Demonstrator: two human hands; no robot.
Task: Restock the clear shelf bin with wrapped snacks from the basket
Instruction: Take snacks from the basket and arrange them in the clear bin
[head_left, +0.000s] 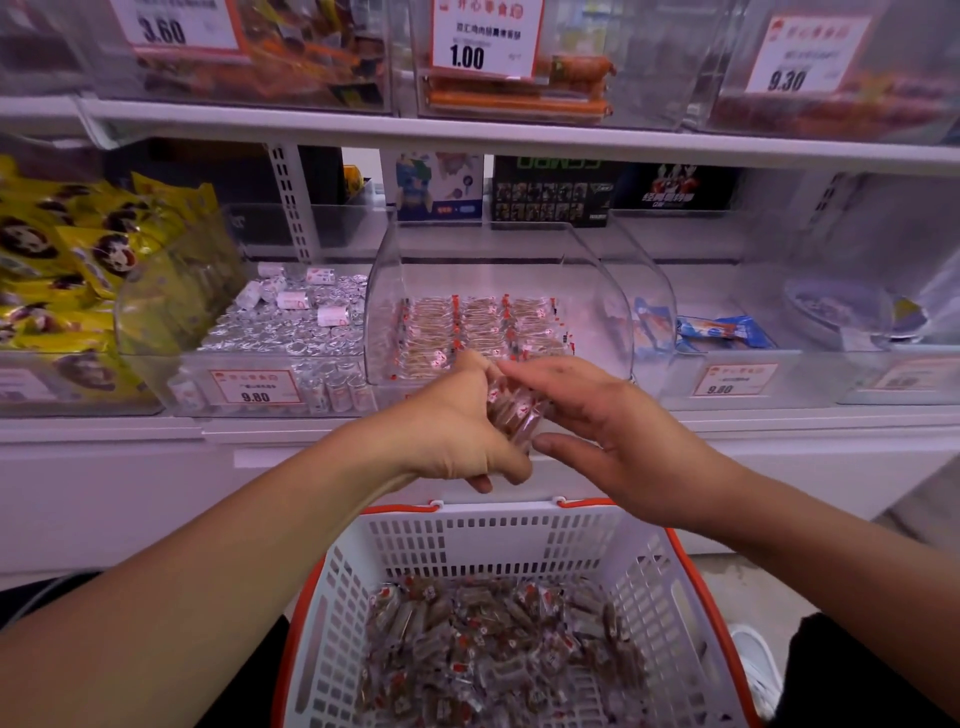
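I see left hand (457, 431) curled round a bunch of small clear-wrapped brown snacks (514, 415); right hand (597, 415) fingers straight, steadying. Light, slippery wrappers, I'd cup from below w/ both.

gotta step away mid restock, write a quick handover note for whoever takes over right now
Left hand grips a bundle of wrapped snacks just in front of the clear bin. Right hand is open, its fingers on the bundle.
Done: rows of snacks already lie in the bin.
Left: place this bundle, then keep moving snacks from the basket, which holds many more.
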